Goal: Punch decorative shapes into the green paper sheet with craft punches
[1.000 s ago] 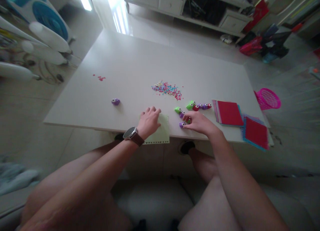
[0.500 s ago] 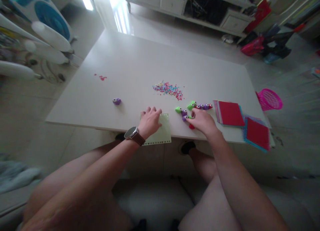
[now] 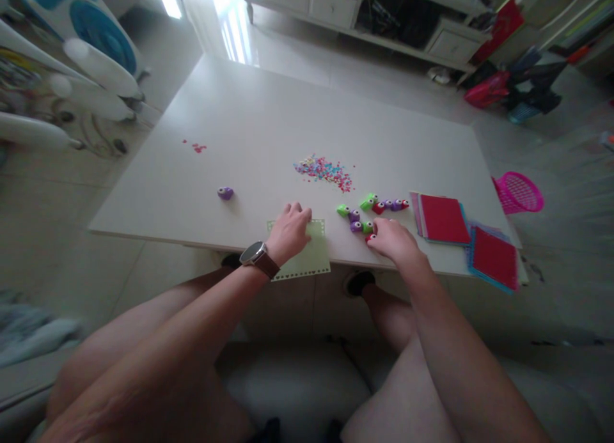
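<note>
My left hand (image 3: 290, 231), a watch on its wrist, rests on a pale green sheet of paper (image 3: 307, 259) with small shapes punched along its edges. Its fingers are spread and slightly bent, and no object shows in them. My right hand (image 3: 394, 240) has its fingertips at a small red paper punch (image 3: 371, 238), partly hidden by the thumb; it appears gripped. Just beyond stand a green punch (image 3: 367, 227), a purple punch (image 3: 355, 226) and several others, some of them in a row (image 3: 391, 204).
Punched confetti (image 3: 326, 171) lies mid-table, with a few red bits (image 3: 198, 148) at left. A lone purple punch (image 3: 225, 192) stands left of my left hand. Stacked coloured paper (image 3: 444, 219) and a second stack (image 3: 494, 254) lie at right; a pink basket (image 3: 518, 192) stands past the edge.
My right hand has shifted from the green punch toward the red one, leaving the green one standing uncovered. My left hand stays on the paper.
</note>
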The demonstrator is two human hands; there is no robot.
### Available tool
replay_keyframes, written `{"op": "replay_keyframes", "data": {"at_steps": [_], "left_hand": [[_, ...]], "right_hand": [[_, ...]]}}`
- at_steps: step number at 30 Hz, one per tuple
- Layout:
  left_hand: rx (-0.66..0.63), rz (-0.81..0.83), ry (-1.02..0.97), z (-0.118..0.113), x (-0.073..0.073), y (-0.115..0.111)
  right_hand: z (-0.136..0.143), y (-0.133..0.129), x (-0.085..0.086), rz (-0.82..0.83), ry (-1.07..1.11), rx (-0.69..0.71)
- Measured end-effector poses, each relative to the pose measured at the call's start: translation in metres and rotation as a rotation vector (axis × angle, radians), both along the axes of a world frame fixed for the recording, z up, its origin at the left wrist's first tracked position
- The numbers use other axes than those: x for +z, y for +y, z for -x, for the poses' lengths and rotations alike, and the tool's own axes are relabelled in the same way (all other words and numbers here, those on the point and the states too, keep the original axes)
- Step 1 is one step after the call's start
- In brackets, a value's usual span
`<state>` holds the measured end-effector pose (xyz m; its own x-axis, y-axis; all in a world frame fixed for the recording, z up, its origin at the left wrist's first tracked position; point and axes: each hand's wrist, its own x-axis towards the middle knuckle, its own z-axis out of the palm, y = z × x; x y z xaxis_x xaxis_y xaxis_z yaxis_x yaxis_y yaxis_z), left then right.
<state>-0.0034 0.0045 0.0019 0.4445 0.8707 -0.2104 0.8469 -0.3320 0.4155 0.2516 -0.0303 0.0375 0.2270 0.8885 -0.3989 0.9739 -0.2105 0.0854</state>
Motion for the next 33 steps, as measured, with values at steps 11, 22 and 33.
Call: {"op": "replay_keyframes", "data": {"at_steps": [11,22,33], "left_hand": [[0.029,0.018,-0.064,-0.005,-0.004,0.003],[0.047,0.040,-0.103,-0.009,-0.011,0.005],[0.056,0.027,-0.085,-0.009,-0.006,0.003]], "right_hand": [[0.004,-0.006,0.009,-0.209,0.297,0.125],[0.031,-0.001,-0.019,-0.283,0.609,0.357],[0.032,-0.002,-0.024,-0.330,0.627,0.370]]}}
